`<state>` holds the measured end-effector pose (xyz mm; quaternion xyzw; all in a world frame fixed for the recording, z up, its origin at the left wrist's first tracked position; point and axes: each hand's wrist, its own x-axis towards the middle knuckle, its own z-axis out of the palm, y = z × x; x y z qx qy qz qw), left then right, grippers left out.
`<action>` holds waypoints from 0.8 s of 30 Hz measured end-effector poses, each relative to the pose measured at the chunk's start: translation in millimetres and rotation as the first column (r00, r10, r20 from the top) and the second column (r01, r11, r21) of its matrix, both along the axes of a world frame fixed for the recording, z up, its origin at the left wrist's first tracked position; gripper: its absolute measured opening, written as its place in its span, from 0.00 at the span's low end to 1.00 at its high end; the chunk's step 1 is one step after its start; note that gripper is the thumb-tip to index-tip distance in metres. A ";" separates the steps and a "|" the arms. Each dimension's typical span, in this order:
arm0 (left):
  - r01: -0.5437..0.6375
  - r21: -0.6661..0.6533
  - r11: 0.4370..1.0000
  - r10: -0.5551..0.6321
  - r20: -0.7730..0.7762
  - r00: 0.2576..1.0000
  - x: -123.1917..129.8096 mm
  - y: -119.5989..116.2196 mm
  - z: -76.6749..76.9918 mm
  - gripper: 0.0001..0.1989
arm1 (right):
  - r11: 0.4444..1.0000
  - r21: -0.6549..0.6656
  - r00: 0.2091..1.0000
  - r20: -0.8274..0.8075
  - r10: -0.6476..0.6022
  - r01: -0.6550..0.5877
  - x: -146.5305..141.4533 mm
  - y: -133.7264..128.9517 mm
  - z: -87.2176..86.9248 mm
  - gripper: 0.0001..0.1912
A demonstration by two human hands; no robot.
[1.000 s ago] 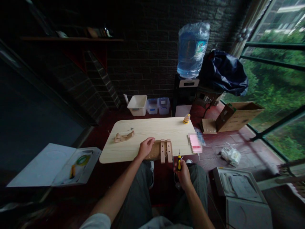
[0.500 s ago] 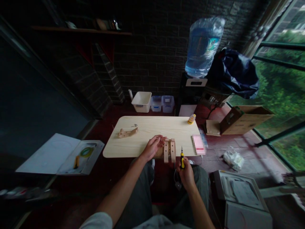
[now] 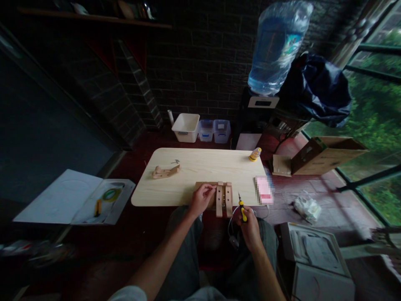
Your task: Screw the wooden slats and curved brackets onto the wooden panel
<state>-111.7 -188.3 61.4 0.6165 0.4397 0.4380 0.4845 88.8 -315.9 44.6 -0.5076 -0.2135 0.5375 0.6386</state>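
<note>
A wooden assembly (image 3: 204, 184), a board with two drilled slats (image 3: 219, 200) on its right part, lies at the table's near edge and juts slightly past it. My left hand (image 3: 202, 200) is over the board, left of the slats, with thumb and forefinger pinched together. Whatever is in that pinch is too small to make out. In my right hand (image 3: 250, 229) is a yellow and black screwdriver (image 3: 242, 211), its tip pointing up and away from me, to the right of the slats and apart from them.
On the pale table (image 3: 175, 194) lie another wooden piece (image 3: 166, 172), small dark metal parts (image 3: 176, 161), a yellow-capped bottle (image 3: 255, 154) and a blurred pink item (image 3: 264, 189). An open white case (image 3: 115, 202) is at left, a grey one (image 3: 319, 251) at right.
My left hand has drawn back slightly toward me, its fingers now pinched beside the slats. The screwdriver stays in my right hand. The camera view has shifted a little.
</note>
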 end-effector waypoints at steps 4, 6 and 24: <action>-0.041 0.047 0.998 0.047 -0.134 0.990 0.1 8.0 -12.5 0.13 | 0.999 -0.048 0.996 0.083 0.014 -0.010 14.4 18.8 -12.7 0.14; -0.042 0.044 0.998 0.048 -0.143 0.989 0.7 13.0 -18.7 0.12 | 0.997 -0.075 0.993 0.114 0.032 -0.023 20.7 28.7 -19.1 0.15; -0.017 0.029 0.999 0.022 -0.183 0.983 7.6 27.7 -36.4 0.11 | 0.993 -0.089 0.987 -0.142 0.069 -0.082 33.8 51.3 -33.8 0.19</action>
